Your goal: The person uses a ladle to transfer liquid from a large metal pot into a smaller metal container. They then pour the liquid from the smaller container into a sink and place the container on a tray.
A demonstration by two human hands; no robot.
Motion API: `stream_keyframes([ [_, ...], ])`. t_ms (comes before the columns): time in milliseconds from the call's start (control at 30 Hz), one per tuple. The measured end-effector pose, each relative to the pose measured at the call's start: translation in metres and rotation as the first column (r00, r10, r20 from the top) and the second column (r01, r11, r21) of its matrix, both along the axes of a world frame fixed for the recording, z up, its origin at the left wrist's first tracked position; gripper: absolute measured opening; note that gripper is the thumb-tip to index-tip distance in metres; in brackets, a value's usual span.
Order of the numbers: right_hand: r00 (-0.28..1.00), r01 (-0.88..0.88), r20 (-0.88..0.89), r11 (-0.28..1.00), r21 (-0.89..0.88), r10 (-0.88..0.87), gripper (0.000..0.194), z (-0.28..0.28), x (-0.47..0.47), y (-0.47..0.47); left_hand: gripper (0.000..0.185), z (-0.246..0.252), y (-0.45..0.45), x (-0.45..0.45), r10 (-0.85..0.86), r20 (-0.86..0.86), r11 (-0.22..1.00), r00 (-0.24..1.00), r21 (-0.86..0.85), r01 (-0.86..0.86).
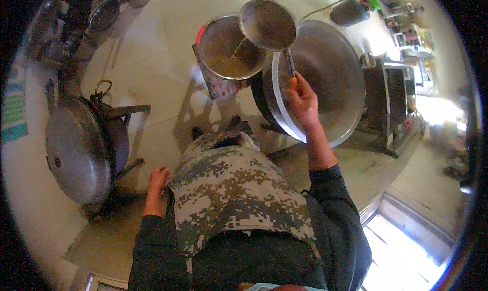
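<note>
My right hand (303, 100) grips the handle of a large round metal ladle (268, 24) by its orange end. The ladle's bowl is over the right rim of a metal pot (201, 58), which holds brownish liquid. A thin pale line runs from the bowl's edge down into the pot; I cannot tell whether it is a trickle. Beneath my right hand is a wide, deep metal basin (328, 73), its inside bare where I can see it. By my left hip, my left hand (160, 176) hangs with curled fingers and nothing visible in it.
The pot rests on a worn stool (223, 88). At left stands a large round metal lid (78, 150) on a legged stand. A dark container with a green top (350, 11) lies beyond the basin. Dark furniture (396, 104) stands at right; a bright doorway (400, 249) is lower right.
</note>
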State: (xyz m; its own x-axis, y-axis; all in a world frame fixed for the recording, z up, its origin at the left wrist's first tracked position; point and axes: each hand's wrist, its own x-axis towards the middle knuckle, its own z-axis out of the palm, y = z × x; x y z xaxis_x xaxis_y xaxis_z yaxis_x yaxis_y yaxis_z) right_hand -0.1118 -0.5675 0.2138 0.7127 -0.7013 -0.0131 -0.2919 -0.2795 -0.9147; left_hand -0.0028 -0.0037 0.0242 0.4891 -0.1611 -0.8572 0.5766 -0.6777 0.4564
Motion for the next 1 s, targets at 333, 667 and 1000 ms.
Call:
stream_keyframes([
  [333,0.885,0.378,-0.410,0.856,0.354,-0.221,0.031,-0.033,-0.147,-0.094,0.034,0.009,-0.029,0.013,-0.039,-0.014,0.987,0.999,-0.158,0.036],
  [667,0.438,-0.080,-0.831,0.906,-0.415,-0.342,0.027,-0.221,-0.215,-0.146,0.039,0.062,-0.107,0.028,-0.176,0.054,0.984,0.983,-0.001,0.177],
  [1000,0.945,0.124,-0.299,0.701,0.702,0.132,0.024,-0.157,-0.126,-0.085,0.037,0.054,-0.108,0.017,-0.191,0.094,0.981,0.977,-0.008,0.193],
])
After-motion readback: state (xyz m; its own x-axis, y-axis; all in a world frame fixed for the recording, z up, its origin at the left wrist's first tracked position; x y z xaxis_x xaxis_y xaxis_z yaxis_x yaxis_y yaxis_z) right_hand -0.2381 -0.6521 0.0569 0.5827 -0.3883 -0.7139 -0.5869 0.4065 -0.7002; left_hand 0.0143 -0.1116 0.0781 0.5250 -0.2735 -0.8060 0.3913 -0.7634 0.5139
